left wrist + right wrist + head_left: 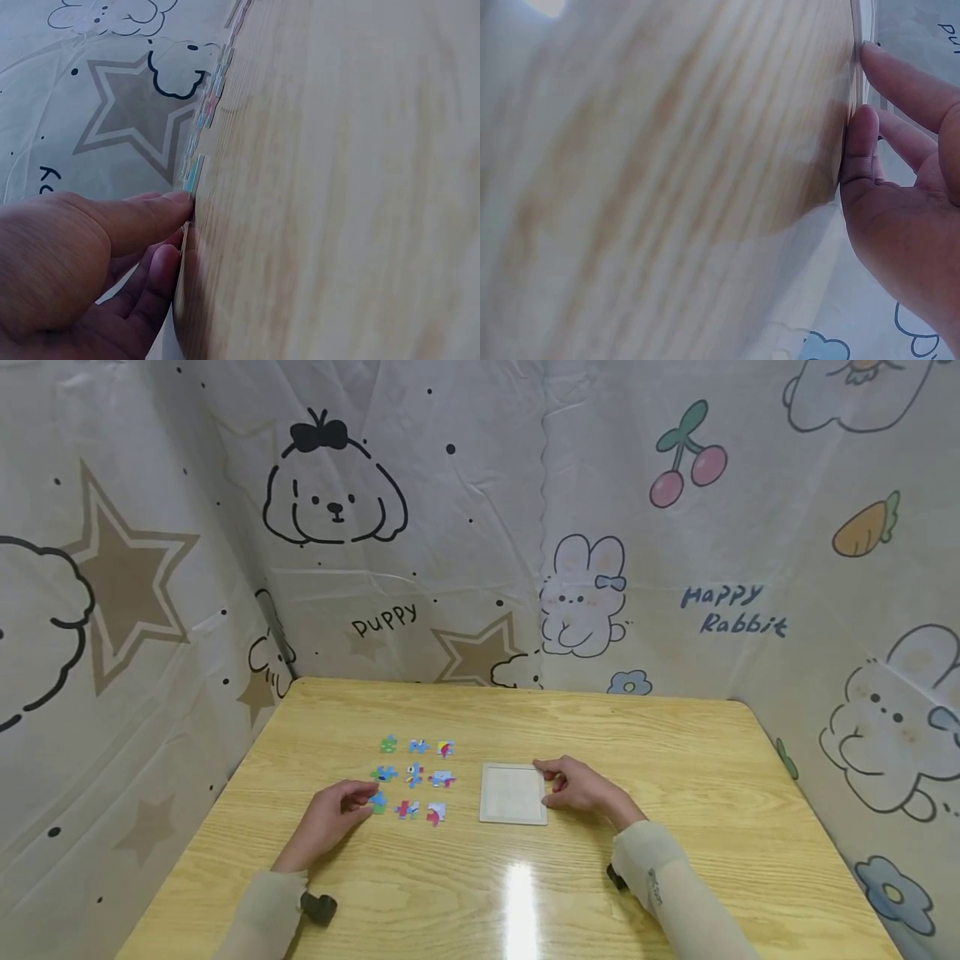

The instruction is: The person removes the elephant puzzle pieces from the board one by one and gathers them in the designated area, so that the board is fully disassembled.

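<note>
On the table lie several loose jigsaw pieces in rows. My left hand [330,818] rests beside the nearest row, thumb and fingertips apart at the left edge of a blue-and-green jigsaw piece [378,803]. In the left wrist view, the thumb touches the near end of that piece [193,176], which lies flat. To the right sits a square, pale puzzle tray [513,793] with a raised rim. My right hand [581,789] touches its right side, index finger by the far corner and thumb lower down. The right wrist view shows that hand [900,165] with these fingers spread.
Other pieces include a red-and-blue one [407,810], a white-and-pink one [437,812] and a yellow-and-red one [446,748]. The wooden table [637,735] is bounded by a printed cloth [480,527] behind and at both sides. Light glares on the tabletop near the front.
</note>
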Demonstrator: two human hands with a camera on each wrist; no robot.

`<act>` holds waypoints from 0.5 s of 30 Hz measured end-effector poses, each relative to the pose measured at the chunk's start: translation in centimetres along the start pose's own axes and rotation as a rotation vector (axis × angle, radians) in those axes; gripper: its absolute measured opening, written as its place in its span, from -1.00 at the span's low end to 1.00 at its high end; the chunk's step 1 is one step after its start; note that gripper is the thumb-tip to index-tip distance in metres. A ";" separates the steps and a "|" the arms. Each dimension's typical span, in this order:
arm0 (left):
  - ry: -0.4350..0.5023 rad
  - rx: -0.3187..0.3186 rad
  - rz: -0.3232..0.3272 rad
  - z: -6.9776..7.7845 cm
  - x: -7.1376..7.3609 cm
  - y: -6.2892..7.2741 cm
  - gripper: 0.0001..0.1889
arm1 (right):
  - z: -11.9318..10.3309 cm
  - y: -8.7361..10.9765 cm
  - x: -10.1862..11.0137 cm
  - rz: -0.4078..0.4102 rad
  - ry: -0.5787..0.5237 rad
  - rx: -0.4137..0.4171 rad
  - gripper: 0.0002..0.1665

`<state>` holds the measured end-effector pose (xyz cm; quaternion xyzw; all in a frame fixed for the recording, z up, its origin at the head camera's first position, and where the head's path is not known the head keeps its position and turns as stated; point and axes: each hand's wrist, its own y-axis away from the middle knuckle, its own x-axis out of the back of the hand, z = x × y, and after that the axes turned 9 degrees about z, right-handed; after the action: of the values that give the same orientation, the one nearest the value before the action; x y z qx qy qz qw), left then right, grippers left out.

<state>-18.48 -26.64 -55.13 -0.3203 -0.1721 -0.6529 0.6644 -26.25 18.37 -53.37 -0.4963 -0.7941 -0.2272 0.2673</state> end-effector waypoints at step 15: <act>0.000 0.021 -0.004 0.0 0.1 -0.1 -0.63 | -0.1 0.0 0.1 -0.009 -0.006 -0.006 -0.16</act>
<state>-18.57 -26.71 -55.09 -0.3127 -0.1796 -0.6524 0.6666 -26.29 18.33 -53.26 -0.4943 -0.7963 -0.2293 0.2626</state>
